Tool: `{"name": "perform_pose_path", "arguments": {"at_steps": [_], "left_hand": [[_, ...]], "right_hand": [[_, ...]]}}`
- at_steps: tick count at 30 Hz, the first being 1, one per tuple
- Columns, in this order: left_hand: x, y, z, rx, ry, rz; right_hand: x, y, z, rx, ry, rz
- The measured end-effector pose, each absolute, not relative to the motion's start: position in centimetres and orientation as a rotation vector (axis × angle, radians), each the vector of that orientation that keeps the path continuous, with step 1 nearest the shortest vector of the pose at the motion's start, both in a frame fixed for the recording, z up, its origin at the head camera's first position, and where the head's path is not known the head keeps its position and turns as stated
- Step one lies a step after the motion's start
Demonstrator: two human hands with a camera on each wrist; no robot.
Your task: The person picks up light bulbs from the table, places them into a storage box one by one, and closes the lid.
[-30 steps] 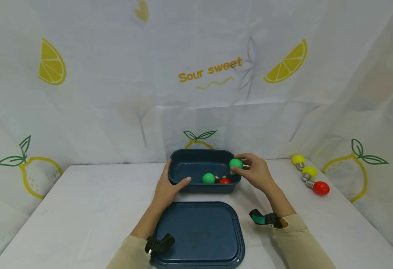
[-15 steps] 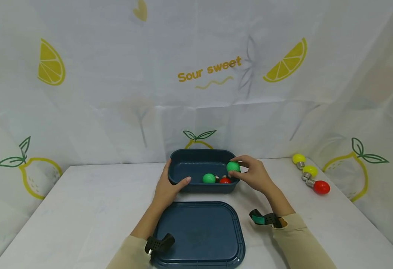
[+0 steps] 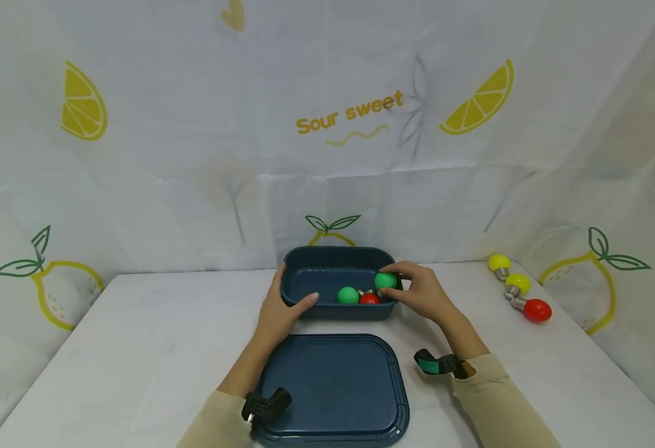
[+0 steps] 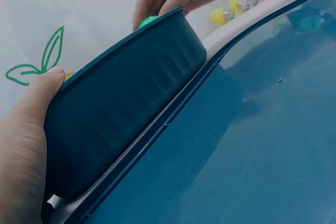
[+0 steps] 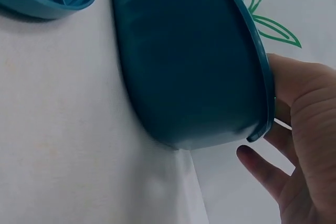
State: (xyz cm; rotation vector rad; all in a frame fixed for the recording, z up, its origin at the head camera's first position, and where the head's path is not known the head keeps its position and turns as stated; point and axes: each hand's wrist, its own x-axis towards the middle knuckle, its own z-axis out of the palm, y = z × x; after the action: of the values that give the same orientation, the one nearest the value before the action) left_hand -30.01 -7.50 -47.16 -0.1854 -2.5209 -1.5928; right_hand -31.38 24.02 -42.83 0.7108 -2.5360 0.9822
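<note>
A dark blue rectangular box (image 3: 333, 312) stands at the back middle of the table. My left hand (image 3: 277, 311) grips its left end, thumb over the front rim. In the left wrist view that thumb (image 4: 50, 85) lies on the rim. Inside the box's right end, my right hand (image 3: 419, 289) pinches a green light bulb (image 3: 385, 280) between thumb and fingers. A second green bulb (image 3: 348, 295) and a red bulb (image 3: 369, 299) lie at the front of the box. The right wrist view shows the right hand (image 5: 310, 129) reaching over the rim, its fingertips partly hidden by the wall.
A dark blue lid (image 3: 329, 386) lies flat in front of the box, under the left wrist. At the table's right edge lie two yellow bulbs (image 3: 499, 262) and a red bulb (image 3: 537, 310). A lemon-print sheet (image 3: 193, 155) hangs close behind the box.
The right hand has moved slightly left and down, bringing the green bulb from above the right rim into the box. The red bulb inside has shifted a little left. The left hand stays put.
</note>
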Motion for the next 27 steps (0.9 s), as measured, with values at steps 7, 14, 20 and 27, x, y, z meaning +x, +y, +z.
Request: {"name": "perform_pose_path", "arguments": {"at_steps": [7,14,20,27], "left_hand": [[-30.07,-7.56,-47.15,-0.184,-2.526,-1.589],[-30.09,-7.56,-47.15,-0.185,-2.526,-1.587],[-30.05,-7.55,-47.14,-0.178,-2.527,-1.592],[-29.98,-7.44,-46.99,-0.167,-2.530,-1.582]], "right_hand": [[-31.12,23.60,-42.30,0.679,-2.630,0.870],[-31.24,23.34,-42.12,0.673,-2.719,0.828],[-31.51,23.41,-42.21,0.711,-2.752,0.824],[-31.59,23.30,-41.80,0.719,-2.813,0.877]]}}
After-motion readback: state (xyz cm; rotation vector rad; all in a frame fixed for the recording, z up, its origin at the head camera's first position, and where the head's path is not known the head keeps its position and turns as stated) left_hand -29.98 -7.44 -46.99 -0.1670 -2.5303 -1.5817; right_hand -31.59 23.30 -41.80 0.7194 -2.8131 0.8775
